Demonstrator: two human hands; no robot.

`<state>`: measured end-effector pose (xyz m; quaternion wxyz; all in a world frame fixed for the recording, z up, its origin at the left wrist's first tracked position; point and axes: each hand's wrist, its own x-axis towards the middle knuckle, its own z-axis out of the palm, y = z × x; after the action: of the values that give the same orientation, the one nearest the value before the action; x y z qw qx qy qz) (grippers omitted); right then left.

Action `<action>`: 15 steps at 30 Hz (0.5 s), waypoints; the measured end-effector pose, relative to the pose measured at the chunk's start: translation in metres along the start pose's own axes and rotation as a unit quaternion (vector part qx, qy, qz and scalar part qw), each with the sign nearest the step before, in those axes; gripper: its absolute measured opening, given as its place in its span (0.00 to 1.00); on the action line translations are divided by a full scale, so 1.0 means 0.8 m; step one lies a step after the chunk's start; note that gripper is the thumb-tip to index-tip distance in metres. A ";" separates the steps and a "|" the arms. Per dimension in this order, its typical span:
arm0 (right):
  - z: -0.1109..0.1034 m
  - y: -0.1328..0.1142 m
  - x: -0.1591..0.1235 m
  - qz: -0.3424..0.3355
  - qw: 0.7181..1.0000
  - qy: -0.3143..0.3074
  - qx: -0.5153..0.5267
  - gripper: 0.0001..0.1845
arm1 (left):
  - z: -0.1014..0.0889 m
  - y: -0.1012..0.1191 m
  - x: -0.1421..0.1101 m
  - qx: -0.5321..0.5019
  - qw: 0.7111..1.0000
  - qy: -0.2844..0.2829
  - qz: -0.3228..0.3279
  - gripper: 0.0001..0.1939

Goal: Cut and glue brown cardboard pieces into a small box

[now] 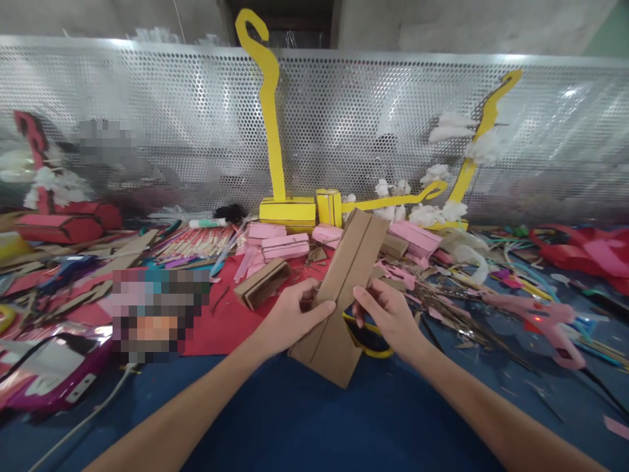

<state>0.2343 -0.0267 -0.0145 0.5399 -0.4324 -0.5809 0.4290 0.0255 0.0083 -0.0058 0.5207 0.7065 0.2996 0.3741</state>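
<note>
A brown cardboard piece (351, 262) with dark scored lines along its length is raised, tilted, above the blue table. My left hand (297, 314) grips its left edge, thumb on the face and fingers behind. At its right edge, my right hand (388, 311) is closed with thumb and fingertips pinched on the cardboard. Below, a lower flap of brown cardboard (327, 351) extends toward me; whether it is the same piece, I cannot tell. Yellow-handled scissors (378, 353) lie partly hidden behind it. A small open cardboard box (263, 283) rests on red sheet (211, 331) to the left.
Yellow hook-topped shapes on box bases (287, 211) stand along the perforated metal panel (334, 118). Pink boxes (285, 246) lie in front. On the right are a pink glue gun (535, 318) and scattered scraps; at left, a purple-cased device (63, 377) and white cable (88, 413).
</note>
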 end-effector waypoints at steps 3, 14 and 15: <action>0.001 0.002 0.000 0.016 0.998 -0.023 0.054 0.20 | 0.001 0.007 -0.004 -0.071 0.997 -0.036 -0.018 0.23; 0.014 0.006 -0.007 0.073 0.978 -0.046 0.190 0.23 | 0.011 0.012 -0.015 -0.132 0.986 -0.101 -0.017 0.37; 0.013 0.007 -0.006 0.069 0.977 -0.033 0.199 0.24 | 0.012 0.008 -0.015 -0.132 0.985 -0.109 -0.027 0.42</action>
<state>0.2243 -0.0303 -0.0217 0.5650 -0.3408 -0.4700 0.5862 0.0276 -0.0084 -0.0038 0.6487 0.6597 0.2087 0.3169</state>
